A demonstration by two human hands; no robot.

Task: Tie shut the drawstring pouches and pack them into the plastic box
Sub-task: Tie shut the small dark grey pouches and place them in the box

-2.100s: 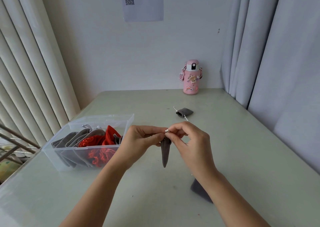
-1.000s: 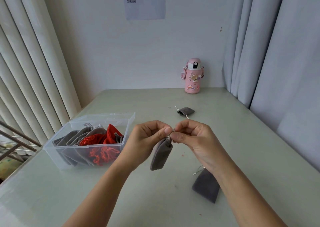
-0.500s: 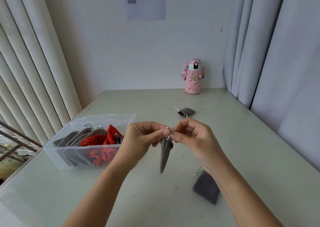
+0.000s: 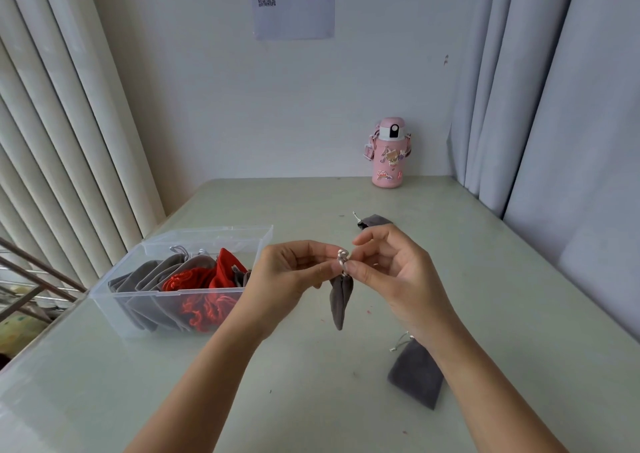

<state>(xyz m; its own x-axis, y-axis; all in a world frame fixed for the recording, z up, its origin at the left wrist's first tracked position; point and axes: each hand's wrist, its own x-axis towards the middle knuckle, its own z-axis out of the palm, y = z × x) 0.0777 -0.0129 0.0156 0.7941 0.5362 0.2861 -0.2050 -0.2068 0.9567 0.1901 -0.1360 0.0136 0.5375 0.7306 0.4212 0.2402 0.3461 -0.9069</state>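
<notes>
The person is working with bare hands: the left hand (image 4: 289, 274) and the right hand (image 4: 398, 276) are showing uncovered, and the left forearm (image 4: 207, 369) and right forearm (image 4: 485, 380) are showing sleeveless.

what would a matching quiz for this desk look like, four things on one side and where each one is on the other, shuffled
Things
1. bottle
2. box
3. paper sheet
4. pouch being tied

Places
a. stuck on the wall
b. held up in the air
c. left side of the table
d. far end of the table

Pairs: 1-d, 2-c, 3-a, 4-b
</notes>
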